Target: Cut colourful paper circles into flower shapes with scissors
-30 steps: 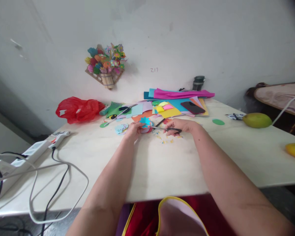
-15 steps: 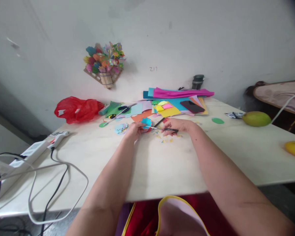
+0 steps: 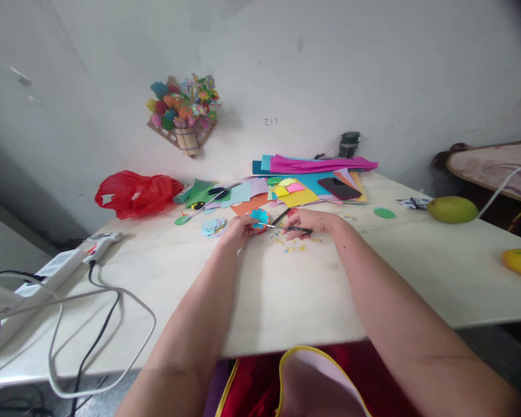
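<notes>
Blue scalloped paper flower, pinched in my left hand fingers low over the bench, meets small black-handled scissors gripped by my right hand; I judge a slip could clip a petal or fingertip.

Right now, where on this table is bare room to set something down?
The widest bare patch is the near table edge, between the cables at left and the right forearm. Another lies right of the right hand, before the green mango. The back is crowded: colored paper sheets, a phone, scraps by the left hand.
</notes>
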A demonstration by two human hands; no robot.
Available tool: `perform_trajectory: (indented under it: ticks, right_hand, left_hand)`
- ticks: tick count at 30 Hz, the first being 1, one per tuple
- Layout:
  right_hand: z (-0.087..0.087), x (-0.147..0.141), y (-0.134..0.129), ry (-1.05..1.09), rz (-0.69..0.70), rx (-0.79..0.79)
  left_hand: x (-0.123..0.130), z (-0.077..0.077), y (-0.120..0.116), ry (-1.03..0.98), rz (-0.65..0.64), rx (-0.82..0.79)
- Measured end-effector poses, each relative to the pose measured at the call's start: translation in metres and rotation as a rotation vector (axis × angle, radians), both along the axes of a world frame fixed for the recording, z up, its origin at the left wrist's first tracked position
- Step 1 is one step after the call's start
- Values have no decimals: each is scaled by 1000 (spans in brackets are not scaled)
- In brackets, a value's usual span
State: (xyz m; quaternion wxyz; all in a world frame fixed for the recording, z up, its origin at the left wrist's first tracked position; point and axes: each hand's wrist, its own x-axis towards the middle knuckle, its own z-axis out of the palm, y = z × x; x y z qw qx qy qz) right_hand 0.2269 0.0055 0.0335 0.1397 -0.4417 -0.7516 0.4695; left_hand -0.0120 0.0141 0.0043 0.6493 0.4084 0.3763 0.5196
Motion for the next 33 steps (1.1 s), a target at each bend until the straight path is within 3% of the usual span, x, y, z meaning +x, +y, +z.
perform_trajectory:
  ticks: [15, 33]
  right_hand:
    - [-6, 0, 3, 20, 14, 68]
    - [-1, -1, 1, 4, 27, 71]
  left_hand:
    - [-1, 1, -1, 43, 5, 5]
    - [-2, -1, -1, 20, -4, 10]
